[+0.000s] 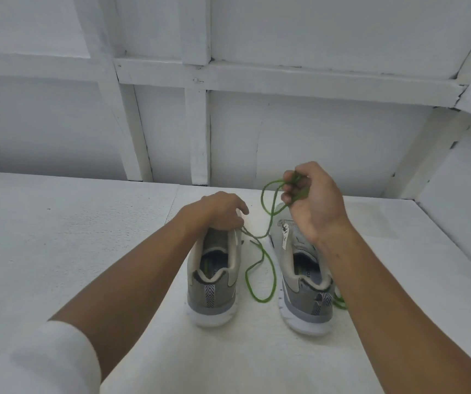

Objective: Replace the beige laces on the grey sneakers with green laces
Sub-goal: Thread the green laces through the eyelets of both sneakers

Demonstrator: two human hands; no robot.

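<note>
Grips a bunch of loops of thin green cord lace (268, 268) in the raised right hand (311, 200), fingers curled tight round it, above the toe end of the right grey mesh sneaker (305, 297). Reaches with the left hand (223, 211) over the front of the left grey mesh sneaker (214, 288), fingers bent downward, apparently pinching the same lace where it leaves the shoe; cannot tell the exact hold, hidden beneath the knuckles. Trails from there in a long slack loop on the white foam-like tabletop (86, 237), between the two shoes, both standing heels toward the camera.

Likely to tangle: several loops crowded in one fist, ready to knot on a hard pull. Could also drag the light left shoe sideways or tip it unless pinned down. May snag the slack loop against a heel or sole. Risks uneven ends if drawn too far through on one side. No beige lace anywhere in sight, so probably past the removal step.

Round, slightly fuzzy cord, limp and easily kinked. Woven grey uppers, padded pale collars, striped heel tabs, thick white rubbery soles. Matte, faintly pebbled tabletop. Another short bit of green lace (339, 304) peeking out beside the right shoe's heel, under the forearm.
</note>
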